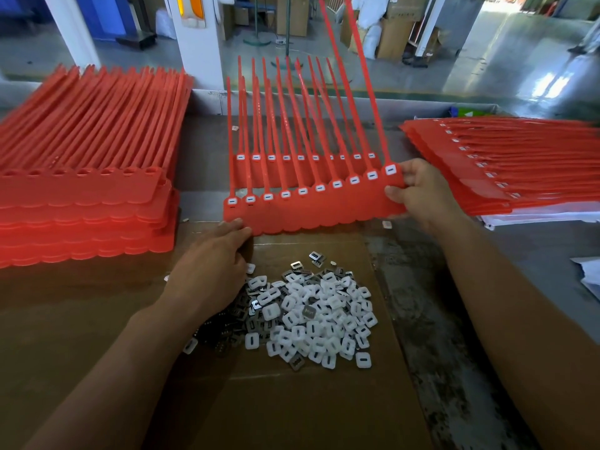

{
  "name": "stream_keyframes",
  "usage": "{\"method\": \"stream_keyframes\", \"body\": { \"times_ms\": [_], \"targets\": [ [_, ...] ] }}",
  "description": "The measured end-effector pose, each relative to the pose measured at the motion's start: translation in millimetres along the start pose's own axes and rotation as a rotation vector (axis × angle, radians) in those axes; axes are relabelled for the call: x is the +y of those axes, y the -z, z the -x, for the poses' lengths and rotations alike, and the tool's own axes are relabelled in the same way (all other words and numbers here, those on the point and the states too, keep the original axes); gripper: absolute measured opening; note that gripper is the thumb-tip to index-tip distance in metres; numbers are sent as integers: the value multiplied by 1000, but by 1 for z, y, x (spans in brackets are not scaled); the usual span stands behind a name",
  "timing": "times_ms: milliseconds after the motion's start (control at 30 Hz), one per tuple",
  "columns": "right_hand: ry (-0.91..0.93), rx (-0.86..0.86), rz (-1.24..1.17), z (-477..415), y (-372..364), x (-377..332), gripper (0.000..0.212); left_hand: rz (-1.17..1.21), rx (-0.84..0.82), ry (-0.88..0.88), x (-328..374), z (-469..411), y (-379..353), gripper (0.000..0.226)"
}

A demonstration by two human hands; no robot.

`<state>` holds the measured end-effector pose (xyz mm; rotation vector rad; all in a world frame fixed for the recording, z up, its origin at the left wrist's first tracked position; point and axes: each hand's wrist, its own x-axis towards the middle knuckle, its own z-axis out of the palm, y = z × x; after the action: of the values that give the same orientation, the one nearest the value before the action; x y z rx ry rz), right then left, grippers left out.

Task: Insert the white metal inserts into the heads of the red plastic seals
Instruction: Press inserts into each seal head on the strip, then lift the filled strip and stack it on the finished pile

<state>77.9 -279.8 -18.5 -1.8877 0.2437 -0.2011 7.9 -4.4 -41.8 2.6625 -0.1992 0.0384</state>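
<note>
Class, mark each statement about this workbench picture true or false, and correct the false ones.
1. The right hand grips the right end of the red plastic seal strip. True.
2. The pile of white metal inserts lies on blue cloth. False: it lies on brown cardboard.
3. The held strip's heads are empty. False: each holds a white insert.
4. The left hand touches the strip's lower left edge. True.

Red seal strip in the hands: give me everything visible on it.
The joined strip of red plastic seals has ten heads, each holding a white slotted insert; thin tails rise away. It tilts, right end higher. The right hand grips its right end; the left hand touches its lower left corner with straight fingers.
</note>
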Motion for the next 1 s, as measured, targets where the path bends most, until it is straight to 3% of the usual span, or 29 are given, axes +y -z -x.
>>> {"method": "stream_keyframes", "body": {
  "times_ms": [267, 500, 667, 767, 833, 900, 1000],
  "targets": [
    [-69, 142, -122, -22, -15, -2, 32, -22, -9, 9, 2, 0, -1, 47],
    [-152, 206, -12, -50, -29, 3, 23, -12, -9, 12, 1, 1, -1, 43],
    [-10, 295, 462, -59, -23, 3, 27, -6, -26, 16, 2, 1, 0, 42],
    [56, 322, 561, -55, -19, 10, 45, -6, -23, 16, 2, 1, 0, 42],
    [211, 338, 638, -46, -17, 13, 39, -10, -20, 10, 2, 1, 0, 42],
    [352, 225, 700, -36, -17, 15, 27, -12, -16, 3, 1, 0, -1, 41],
    [407, 38, 851, -24, -19, 18, 23, -5, -9, 2, 0, 0, -2, 42]
  ]
}}
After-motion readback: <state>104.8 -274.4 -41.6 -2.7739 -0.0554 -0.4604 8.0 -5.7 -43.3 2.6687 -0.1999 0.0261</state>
